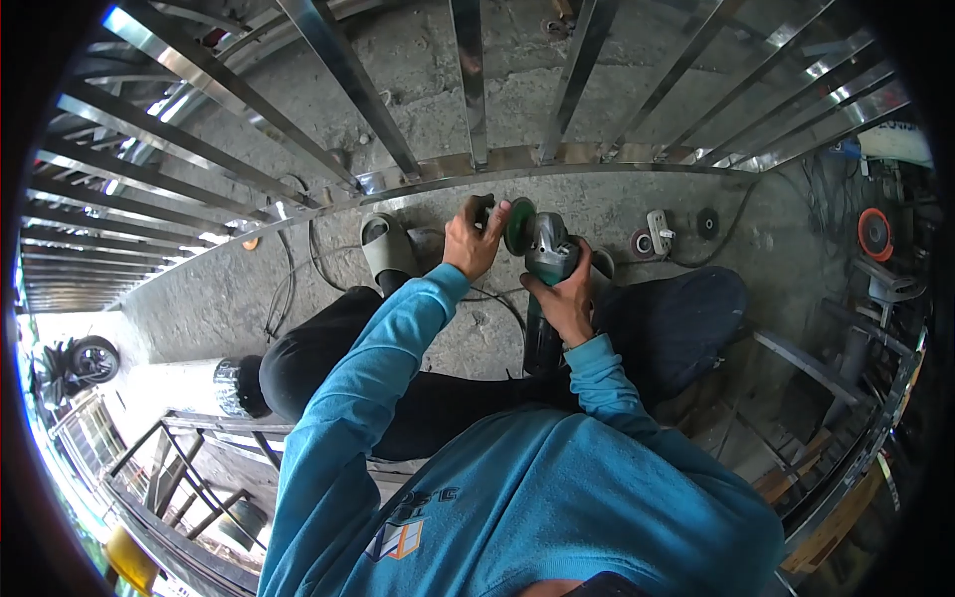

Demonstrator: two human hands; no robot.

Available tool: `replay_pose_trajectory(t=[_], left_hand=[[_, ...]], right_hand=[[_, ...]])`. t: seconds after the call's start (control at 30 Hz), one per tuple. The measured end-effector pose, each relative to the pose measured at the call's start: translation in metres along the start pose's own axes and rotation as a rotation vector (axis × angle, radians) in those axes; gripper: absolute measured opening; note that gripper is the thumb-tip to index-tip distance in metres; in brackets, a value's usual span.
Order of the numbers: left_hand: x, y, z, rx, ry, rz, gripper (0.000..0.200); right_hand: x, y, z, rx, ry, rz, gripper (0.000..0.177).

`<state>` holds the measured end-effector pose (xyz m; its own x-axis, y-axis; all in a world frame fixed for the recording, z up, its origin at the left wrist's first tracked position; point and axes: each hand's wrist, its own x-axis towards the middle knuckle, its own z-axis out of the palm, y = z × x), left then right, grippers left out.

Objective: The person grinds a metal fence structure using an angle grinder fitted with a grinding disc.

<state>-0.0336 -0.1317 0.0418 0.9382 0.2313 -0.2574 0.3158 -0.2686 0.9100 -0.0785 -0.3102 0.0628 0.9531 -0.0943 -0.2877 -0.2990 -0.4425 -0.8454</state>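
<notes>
Green disc faces my left hand, right at its fingertips, which pinch a dark tool. Meanwhile my right hand clamps the grinder body, long axis running away from me. Left is nearer the disc.

A polished steel railing lies across the far side of the concrete floor, its bars fanning away from a curved bottom rail. A black cable loops on the floor towards the left. Just this side of the rail, to the right, sit a small worn disc, a white plug and a black disc. An orange disc stands at the right edge. A motorbike wheel shows far left.
</notes>
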Motion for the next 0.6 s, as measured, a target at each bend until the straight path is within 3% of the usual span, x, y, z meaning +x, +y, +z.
replay_pose_trajectory(t=[0.13, 0.23, 0.27, 0.33, 0.4, 0.47, 0.53, 0.6], left_hand=[[-0.007, -0.02, 0.007, 0.094, -0.138, -0.182, 0.063], [-0.006, -0.065, 0.015, 0.108, -0.082, -0.485, 0.072], [-0.003, -0.086, 0.018, 0.114, -0.084, -0.495, 0.072], [0.006, -0.122, 0.022, 0.163, -0.091, -0.749, 0.078], [0.011, -0.177, 0.036, 0.198, -0.074, -0.791, 0.08], [0.012, -0.19, 0.044, 0.228, -0.061, -0.839, 0.082], [0.007, -0.19, 0.05, 0.057, 0.095, -0.877, 0.083], [0.002, -0.192, 0.054, 0.087, 0.066, -0.81, 0.083]], right_hand=[[0.009, 0.019, -0.002, 0.052, 0.009, 0.13, 0.088], [0.014, 0.013, -0.014, 0.394, -0.007, 0.406, 0.087], [0.014, 0.018, -0.015, 0.395, -0.01, 0.418, 0.087], [0.017, 0.03, -0.018, 0.451, 0.097, 0.489, 0.085], [0.017, 0.037, -0.021, 0.413, 0.159, 0.476, 0.079], [0.015, 0.038, -0.031, 0.596, 0.001, 0.647, 0.072], [0.009, 0.059, -0.03, 0.622, 0.037, 0.649, 0.068], [0.008, 0.065, -0.03, 0.65, 0.075, 0.652, 0.064]])
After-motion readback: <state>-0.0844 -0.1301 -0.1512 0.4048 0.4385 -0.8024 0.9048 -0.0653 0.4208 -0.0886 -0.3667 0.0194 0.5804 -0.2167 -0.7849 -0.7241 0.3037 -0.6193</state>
